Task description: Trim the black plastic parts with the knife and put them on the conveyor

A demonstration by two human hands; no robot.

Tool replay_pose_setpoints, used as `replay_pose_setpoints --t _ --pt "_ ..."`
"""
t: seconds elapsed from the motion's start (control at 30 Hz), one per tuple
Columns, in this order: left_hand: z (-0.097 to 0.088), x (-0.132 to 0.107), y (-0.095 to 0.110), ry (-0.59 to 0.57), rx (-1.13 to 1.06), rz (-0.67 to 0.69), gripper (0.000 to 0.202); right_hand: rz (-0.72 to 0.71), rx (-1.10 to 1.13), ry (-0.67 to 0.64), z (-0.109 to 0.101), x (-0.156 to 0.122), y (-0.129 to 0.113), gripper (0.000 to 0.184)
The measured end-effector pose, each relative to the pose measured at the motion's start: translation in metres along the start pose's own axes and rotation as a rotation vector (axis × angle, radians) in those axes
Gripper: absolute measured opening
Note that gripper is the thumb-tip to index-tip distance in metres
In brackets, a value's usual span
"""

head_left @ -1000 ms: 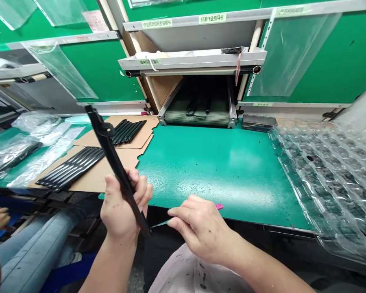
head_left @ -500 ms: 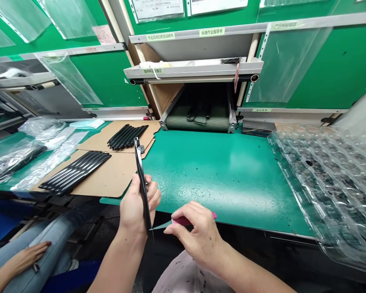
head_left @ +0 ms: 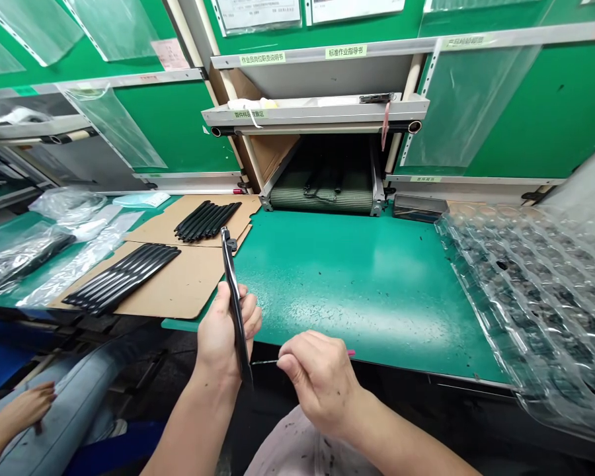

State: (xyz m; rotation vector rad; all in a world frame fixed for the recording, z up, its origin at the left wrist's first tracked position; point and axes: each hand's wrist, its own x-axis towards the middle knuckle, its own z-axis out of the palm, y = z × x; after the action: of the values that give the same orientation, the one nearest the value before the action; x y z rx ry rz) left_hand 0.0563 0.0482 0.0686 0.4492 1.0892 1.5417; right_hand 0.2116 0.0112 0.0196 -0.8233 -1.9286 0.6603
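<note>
My left hand (head_left: 228,330) is wrapped round a long, glossy black plastic strip (head_left: 235,291), held nearly upright with a small tab near its top. My right hand (head_left: 320,373) is closed round a pink-handled knife (head_left: 351,354); most of the handle is hidden in my fist. The knife's thin blade points left, its tip at the strip's lower end. Whether blade and strip touch I cannot tell. Brown cardboard (head_left: 178,291) to the left carries a row of glossy black strips (head_left: 123,277) and, further back, a bundle of dark strips (head_left: 207,220).
A green worktop (head_left: 357,277) spreads ahead, dotted with dark specks. Clear plastic trays (head_left: 535,304) stand at the right beside a dark box (head_left: 419,207). A conveyor belt (head_left: 327,198) lies under the shelf. At lower left, another person's hand (head_left: 30,410) rests near their leg.
The blade has turned from broadside to nearly edge-on as my right hand rolled over. The black strip has shifted slightly right and down. The other person's hand has moved left.
</note>
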Motion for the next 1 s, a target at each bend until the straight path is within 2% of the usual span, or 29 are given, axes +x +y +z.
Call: replay_pose_setpoints --t 0.13,0.23,0.43,0.53,0.6,0.67,0.77,0.87,1.0 --pt "0.006 -0.002 -0.004 0.004 0.037 -0.052 0.039 -0.127 -0.292 0.011 0.005 0.012 0.002 0.068" --pt "0.008 -0.004 -0.005 -0.001 0.036 -0.092 0.039 -0.184 -0.37 0.022 0.008 0.019 0.005 0.078" --pt "0.007 -0.003 -0.004 -0.001 -0.006 -0.097 0.037 -0.223 -0.32 0.047 0.016 0.01 0.008 0.078" --pt "0.004 -0.002 -0.002 -0.01 -0.018 -0.068 0.037 -0.133 -0.212 -0.016 0.01 0.002 0.006 0.077" --pt "0.003 -0.001 -0.002 -0.009 -0.016 -0.047 0.037 -0.026 -0.108 -0.076 0.003 -0.002 0.004 0.071" --pt "0.003 0.0 -0.002 -0.008 -0.013 -0.033 0.037 0.071 0.021 -0.092 -0.004 -0.005 0.003 0.055" --pt "0.004 -0.001 -0.003 -0.013 -0.006 -0.02 0.036 0.162 0.199 0.022 -0.006 -0.008 0.002 0.029" --pt "0.006 -0.002 -0.005 -0.02 0.011 -0.024 0.035 0.173 0.238 0.124 0.0 -0.01 0.003 0.016" --pt "0.009 -0.007 -0.005 -0.025 0.011 -0.041 0.036 0.118 0.167 0.181 0.006 -0.007 0.002 0.012"
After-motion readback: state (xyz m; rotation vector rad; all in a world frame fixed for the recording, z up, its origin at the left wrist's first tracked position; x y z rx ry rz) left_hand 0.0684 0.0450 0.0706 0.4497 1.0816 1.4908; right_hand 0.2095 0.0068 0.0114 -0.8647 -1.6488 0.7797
